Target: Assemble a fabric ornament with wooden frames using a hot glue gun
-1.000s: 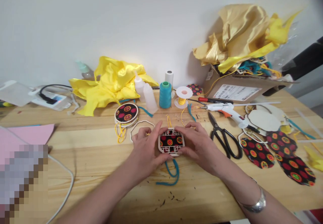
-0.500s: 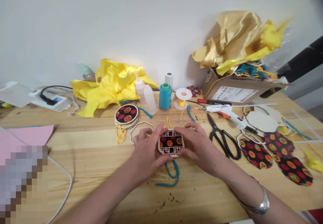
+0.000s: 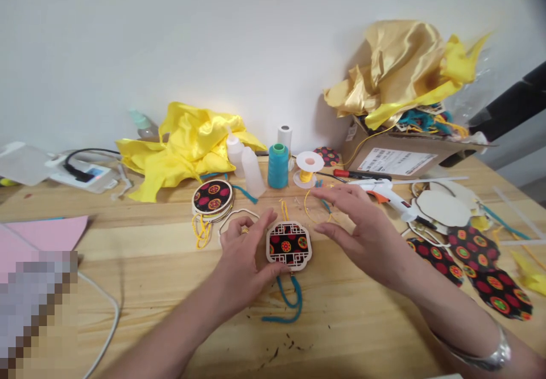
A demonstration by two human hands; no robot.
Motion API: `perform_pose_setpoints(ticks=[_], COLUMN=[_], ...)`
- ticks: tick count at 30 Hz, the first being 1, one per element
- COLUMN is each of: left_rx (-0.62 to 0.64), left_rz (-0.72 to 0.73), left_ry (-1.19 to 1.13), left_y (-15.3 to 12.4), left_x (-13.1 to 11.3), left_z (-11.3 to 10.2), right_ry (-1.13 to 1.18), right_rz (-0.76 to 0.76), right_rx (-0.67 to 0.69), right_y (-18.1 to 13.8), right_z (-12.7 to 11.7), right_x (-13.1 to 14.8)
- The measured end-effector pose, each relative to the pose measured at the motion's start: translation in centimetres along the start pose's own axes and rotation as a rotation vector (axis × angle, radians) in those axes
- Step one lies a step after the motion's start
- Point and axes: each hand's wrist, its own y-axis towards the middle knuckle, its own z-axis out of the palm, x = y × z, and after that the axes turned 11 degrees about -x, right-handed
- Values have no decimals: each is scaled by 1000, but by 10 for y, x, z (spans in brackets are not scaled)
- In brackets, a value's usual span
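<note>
One patterned panel (image 3: 288,246) in a pale fretwork frame lies on the wooden table (image 3: 341,328), in the middle of our head view. Our left hand (image 3: 245,256) is at its left side, thumb at the lower edge and forefinger stretched near the upper left corner; these two are well apart, and we cannot tell whether they grip it. Our right hand (image 3: 367,234) is off to the panel's right, clear of it, thumb and fingers parted. A teal cord (image 3: 300,298) curls on the wood below the panel's near edge, and yellow strands (image 3: 285,211) show at its far edge. Near our left fingers sits a round patterned piece (image 3: 212,197). Farther back we see two plastic bottles (image 3: 252,174), a cone of teal thread (image 3: 278,169) and crumpled yellow cloth (image 3: 187,145). Beyond our right hand lie a glue gun (image 3: 396,201), partly hidden, and patterned fabric scraps (image 3: 499,292), with a cardboard box (image 3: 362,160) behind.
</note>
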Motion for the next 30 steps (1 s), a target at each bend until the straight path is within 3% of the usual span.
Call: perform_pose_setpoints(ticks=[4, 11, 30], left_rx=[18, 13, 47], left_rz=[15, 44, 129], left_ry=[5, 9, 14], left_y=[-2, -2, 1], left_x=[1, 4, 8], left_z=[2, 1, -2], right_ry=[50, 66, 63], right_rz=[61, -39, -13], right_rx=[56, 203, 266], right_y=[-3, -20, -16], right_z=[9, 23, 23], right_x=[-9, -21, -17])
